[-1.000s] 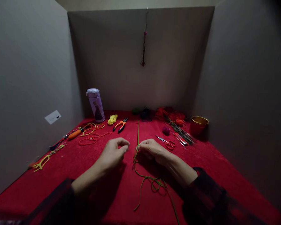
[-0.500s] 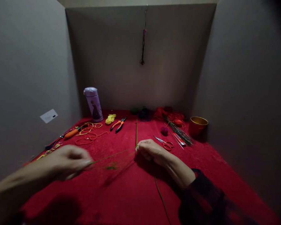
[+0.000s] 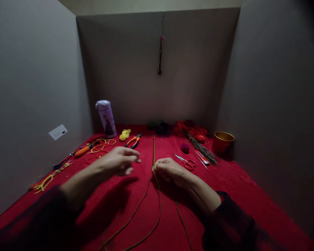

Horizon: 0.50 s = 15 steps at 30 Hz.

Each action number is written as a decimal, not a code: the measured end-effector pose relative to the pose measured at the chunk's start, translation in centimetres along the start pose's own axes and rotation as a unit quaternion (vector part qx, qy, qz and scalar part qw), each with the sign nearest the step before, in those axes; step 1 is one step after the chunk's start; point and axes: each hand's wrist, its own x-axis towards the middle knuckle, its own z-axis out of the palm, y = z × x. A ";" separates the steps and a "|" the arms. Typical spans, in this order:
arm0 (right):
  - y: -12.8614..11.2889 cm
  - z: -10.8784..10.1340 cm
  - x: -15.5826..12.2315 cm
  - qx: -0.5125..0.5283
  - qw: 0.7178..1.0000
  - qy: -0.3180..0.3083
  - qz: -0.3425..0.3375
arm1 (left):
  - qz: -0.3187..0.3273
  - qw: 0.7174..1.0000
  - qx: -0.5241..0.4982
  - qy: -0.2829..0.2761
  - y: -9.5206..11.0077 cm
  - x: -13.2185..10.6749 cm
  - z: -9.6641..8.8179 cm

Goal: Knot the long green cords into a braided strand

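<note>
My right hand (image 3: 170, 169) rests on the red table, pinched shut on a green cord (image 3: 154, 150) where it meets a straight green stem running away from me. Long loops of the green cord (image 3: 143, 204) trail back toward me across the cloth. My left hand (image 3: 119, 161) hovers just left of the stem, fingers drawn together and pointing right; nothing shows clearly between them and the fingertips are slightly blurred.
On the red table (image 3: 238, 195): a lilac bottle (image 3: 106, 118), yellow yarn (image 3: 125, 134), orange pliers (image 3: 134, 140), orange cord loops (image 3: 101, 148), an orange-handled tool (image 3: 78, 152), red scissors (image 3: 185, 161), a bundle of thin wires (image 3: 202, 150), a red cup (image 3: 222, 141). Grey walls close in three sides.
My left hand swung far out to the left pulling the green cord taut, then came back beside the stem. The cord now lies in long slack loops. My right hand stayed put.
</note>
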 end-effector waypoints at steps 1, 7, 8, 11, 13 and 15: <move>0.1 0.0 0.0 0.001 1.000 0.000 0.000 | -0.024 0.997 -0.006 -0.074 -0.2 1.5 2.2; 0.3 -0.1 0.4 -0.012 1.000 0.006 0.006 | -0.019 0.994 0.024 -0.104 -2.3 5.0 7.4; 0.4 -0.1 0.4 -0.016 1.000 0.006 0.005 | -0.012 0.995 0.023 -0.097 -2.5 5.0 7.2; 0.7 0.1 0.6 -0.033 0.999 0.024 0.019 | 0.003 0.997 0.028 -0.076 -2.7 5.1 6.3; 0.7 0.1 0.7 -0.059 0.996 0.051 0.038 | 0.007 0.997 0.045 -0.067 -2.7 5.3 6.1; 0.3 0.0 0.7 -0.109 0.990 0.068 0.060 | 0.019 0.996 0.072 -0.052 -2.8 5.6 6.1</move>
